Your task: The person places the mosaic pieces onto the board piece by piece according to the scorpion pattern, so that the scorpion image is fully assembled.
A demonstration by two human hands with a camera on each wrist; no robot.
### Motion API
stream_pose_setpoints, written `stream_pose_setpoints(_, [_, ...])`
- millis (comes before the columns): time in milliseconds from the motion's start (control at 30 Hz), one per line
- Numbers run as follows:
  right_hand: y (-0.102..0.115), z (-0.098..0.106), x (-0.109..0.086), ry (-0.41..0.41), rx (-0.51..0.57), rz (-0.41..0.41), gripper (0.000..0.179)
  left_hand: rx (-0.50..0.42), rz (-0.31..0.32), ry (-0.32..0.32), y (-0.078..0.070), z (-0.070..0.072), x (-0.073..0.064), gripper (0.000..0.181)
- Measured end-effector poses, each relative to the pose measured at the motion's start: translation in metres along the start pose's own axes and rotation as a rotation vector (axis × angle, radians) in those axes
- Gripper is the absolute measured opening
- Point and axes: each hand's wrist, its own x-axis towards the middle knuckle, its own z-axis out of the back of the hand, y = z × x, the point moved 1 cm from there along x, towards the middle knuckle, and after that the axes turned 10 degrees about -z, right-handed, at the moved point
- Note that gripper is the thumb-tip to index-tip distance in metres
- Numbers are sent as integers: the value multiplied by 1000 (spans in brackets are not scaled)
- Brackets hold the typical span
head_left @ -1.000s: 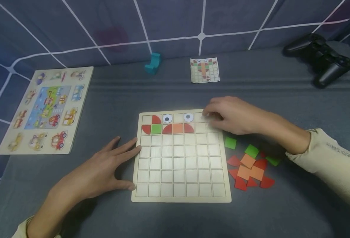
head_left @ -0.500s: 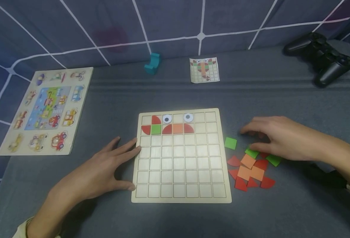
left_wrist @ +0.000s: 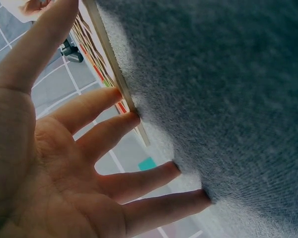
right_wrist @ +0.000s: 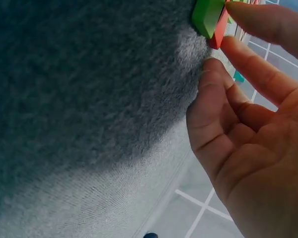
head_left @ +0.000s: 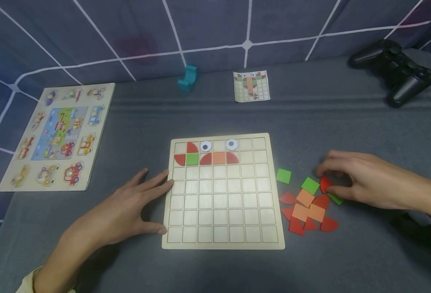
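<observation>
A pale wooden grid board (head_left: 219,246) lies on the grey cloth. Along its top two rows sit two eye discs (head_left: 231,145), several red quarter-circles (head_left: 179,159), a green square (head_left: 192,159) and an orange square (head_left: 219,158). My left hand (head_left: 127,203) spreads its fingers at the board's left edge, thumb and fingertips touching it; the left wrist view shows fingertips along the board's side. To the right of the board, my right hand (head_left: 365,179) pinches a red quarter-circle piece (right_wrist: 218,32) between thumb and index finger. A green tile (right_wrist: 206,19) lies against it.
Loose orange squares (head_left: 301,212), red pieces (head_left: 329,224) and green squares (head_left: 283,176) lie right of the board. Behind are a printed pattern card (head_left: 252,97), a teal curved block (head_left: 188,79) and a black game controller (head_left: 392,73). A picture puzzle (head_left: 59,134) lies left.
My right hand has left the board's top right corner, moved right and down to the loose pieces, and taken hold of a red quarter-circle. The left hand has stayed put.
</observation>
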Motion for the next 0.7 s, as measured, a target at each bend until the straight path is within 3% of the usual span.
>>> stream_pose_setpoints(233, [1,0,2,10,-8,12,35,7,-6,-7,0,-1,1,104])
stream_pose_setpoints(500, [2,-2,1,-61,-9,66,29,2,-1,-6,0,-1,0,104])
stream_pose_setpoints(700, [1,-1,1,-56,-52,15,24,9,-1,-11,0,-1,0,104])
